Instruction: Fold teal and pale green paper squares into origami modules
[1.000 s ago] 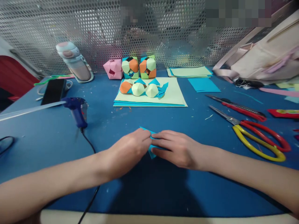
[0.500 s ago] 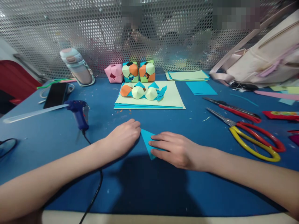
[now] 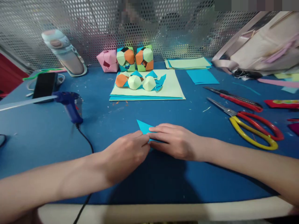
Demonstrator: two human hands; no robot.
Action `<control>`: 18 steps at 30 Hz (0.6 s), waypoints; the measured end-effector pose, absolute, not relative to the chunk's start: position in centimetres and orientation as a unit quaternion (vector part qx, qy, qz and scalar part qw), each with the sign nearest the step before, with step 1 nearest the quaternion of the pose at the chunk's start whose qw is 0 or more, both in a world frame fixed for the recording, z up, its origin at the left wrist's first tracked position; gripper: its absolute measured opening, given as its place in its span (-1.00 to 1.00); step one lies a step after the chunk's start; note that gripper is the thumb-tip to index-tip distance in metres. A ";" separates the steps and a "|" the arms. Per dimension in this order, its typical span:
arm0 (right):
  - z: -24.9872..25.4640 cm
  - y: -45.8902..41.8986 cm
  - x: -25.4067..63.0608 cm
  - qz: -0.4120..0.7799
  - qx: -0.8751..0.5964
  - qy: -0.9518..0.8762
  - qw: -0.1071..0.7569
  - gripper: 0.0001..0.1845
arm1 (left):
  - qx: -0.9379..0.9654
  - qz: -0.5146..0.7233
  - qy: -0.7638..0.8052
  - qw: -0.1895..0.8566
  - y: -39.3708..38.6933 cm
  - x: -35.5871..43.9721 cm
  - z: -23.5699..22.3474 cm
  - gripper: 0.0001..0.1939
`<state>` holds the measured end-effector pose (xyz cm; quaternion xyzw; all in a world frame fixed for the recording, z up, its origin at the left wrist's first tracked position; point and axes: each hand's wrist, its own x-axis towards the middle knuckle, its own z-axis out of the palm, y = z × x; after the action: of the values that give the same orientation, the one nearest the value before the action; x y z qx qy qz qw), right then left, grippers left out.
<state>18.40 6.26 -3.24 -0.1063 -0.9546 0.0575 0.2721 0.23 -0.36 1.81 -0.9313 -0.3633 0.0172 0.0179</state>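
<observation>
A folded blue paper triangle [image 3: 143, 126] lies on the table in front of me, its pointed corner aimed up and to the left. My right hand [image 3: 176, 140] rests over its right side, fingers stretched out and lying on the paper. At its lower left edge my left hand [image 3: 133, 147] is closed, with bent fingers pressed on the paper beside the right fingertips. The lower part of the triangle is hidden under both hands.
Behind are paper sheets [image 3: 175, 90] bearing a folded paper assembly [image 3: 134, 82], and folded paper balls [image 3: 126, 59]. A glue gun [image 3: 70, 105] with a cord [image 3: 87, 140], a phone [image 3: 44, 87] and a bottle [image 3: 65, 53] stand left. Scissors [image 3: 254, 127] and a cutter [image 3: 240, 99] lie right.
My left hand has moved from the triangle's upper left corner down to its lower edge, next to the right fingers. My right hand stays on the paper. The view has tilted slightly.
</observation>
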 end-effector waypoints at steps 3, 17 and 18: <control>-3.3 6.2 18.4 0.048 -0.103 -0.954 0.277 -0.73 | -0.938 0.095 -0.326 0.066 -0.4 0.1 2.0 -0.75; -2.7 6.0 18.5 0.043 -0.104 -0.955 0.275 -0.70 | -0.941 0.093 -0.318 0.066 -0.8 0.1 2.1 -0.87; -2.6 6.0 18.6 0.035 -0.100 -0.959 0.262 -0.68 | -0.941 0.095 -0.318 0.067 -0.8 0.1 2.2 -0.88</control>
<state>18.56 6.02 -2.57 -0.1004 -0.9593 0.0349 0.2617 0.06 -0.77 2.18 -0.9410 -0.3180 0.0948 0.0666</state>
